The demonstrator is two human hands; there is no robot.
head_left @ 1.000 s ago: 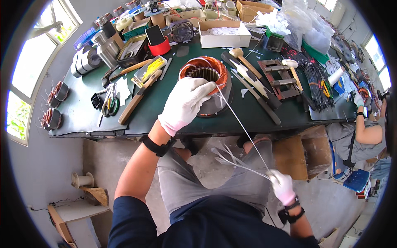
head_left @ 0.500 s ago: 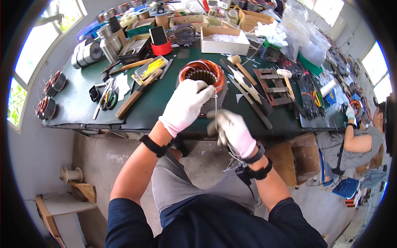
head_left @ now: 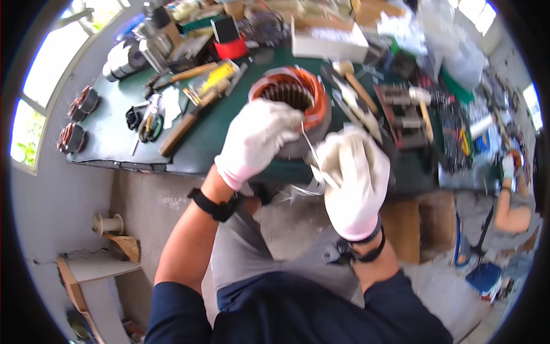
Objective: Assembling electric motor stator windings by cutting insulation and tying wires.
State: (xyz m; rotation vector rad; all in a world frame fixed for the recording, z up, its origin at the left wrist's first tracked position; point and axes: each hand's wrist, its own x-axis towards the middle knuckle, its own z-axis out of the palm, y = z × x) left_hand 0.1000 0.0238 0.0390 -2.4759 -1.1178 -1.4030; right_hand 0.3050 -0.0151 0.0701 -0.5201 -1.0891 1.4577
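In front of me on the bench stands a round motor stator, its orange-copper winding forming a ring around a dark slotted bore. My left hand, in a white glove, is at the near left of the ring with its fingers pinched at the winding's edge. From those fingertips a thin white cord runs taut down to my right hand. That gloved hand is closed around the cord, right of the stator and nearer to me. Loose cord ends trail below, blurred. The glove hides the right fingertips.
Left of the stator lie a wood-handled tool, scissors and a yellow-filled tray. To its right are a mallet, a metal frame and black strands. A white box stands behind. Another person works at far right.
My right hand has risen and moved right, drawing the cord out at a slant. My left hand stays at the winding. The whole view has shifted slightly.
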